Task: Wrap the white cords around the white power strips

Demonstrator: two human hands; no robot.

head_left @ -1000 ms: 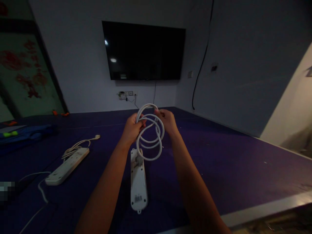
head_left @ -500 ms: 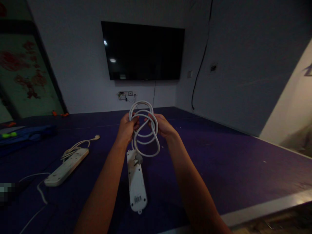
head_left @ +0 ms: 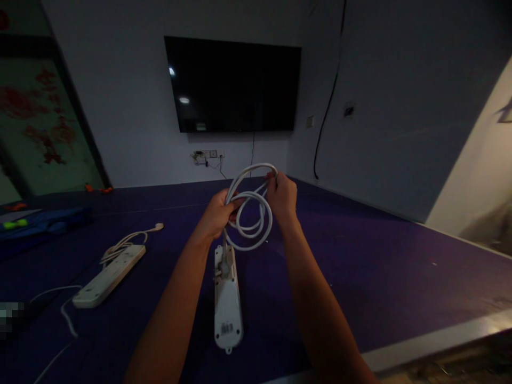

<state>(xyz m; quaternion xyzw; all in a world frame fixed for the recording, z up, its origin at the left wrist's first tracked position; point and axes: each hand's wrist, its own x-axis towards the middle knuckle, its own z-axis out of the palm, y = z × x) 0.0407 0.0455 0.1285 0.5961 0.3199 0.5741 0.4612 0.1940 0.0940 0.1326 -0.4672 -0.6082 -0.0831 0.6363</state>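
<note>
A white power cord (head_left: 270, 220) hangs in loose loops between my two hands. My left hand (head_left: 219, 213) is closed around the bundled loops on their left side. Higher up on the right, my right hand (head_left: 282, 194) pinches the top of a raised loop. Below them a white power strip (head_left: 229, 309) shows its underside, with screw holes and a barcode label towards its near end. The cord's grey plug (head_left: 224, 268) dangles in front of the strip's far end.
A second white power strip (head_left: 110, 277) with a bundled cord lies to the left on the purple surface (head_left: 360, 277). Blue cloth (head_left: 60, 220) is at the far left. A television (head_left: 236, 85) hangs on the wall, with sockets (head_left: 210, 154) below.
My right hand has moved up and right, drawing one loop of the cord out. My left hand has shifted slightly right. The plug now hangs lower, and the strip has turned a little.
</note>
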